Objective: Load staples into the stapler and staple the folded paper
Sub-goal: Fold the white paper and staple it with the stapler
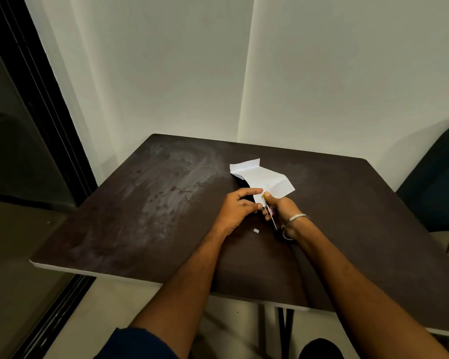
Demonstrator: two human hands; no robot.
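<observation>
you sit in plain room corner, likely office or home: bare white walls (166,73), dark smudged tabletop (153,203), dark-framed glass door (24,125) left, dark chair (436,177) right.

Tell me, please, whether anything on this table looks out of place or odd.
A small strip of staples lies loose on the table, near the left hand. The tabletop also shows pale smeared streaks.

Single head-worn wide-angle view, forward and downward from above onto the dark table (145,203) in a wall corner.

Bare forearms, silver bangle (297,218) on right wrist, dk blue sleeve (140,343) at left upper arm.
</observation>
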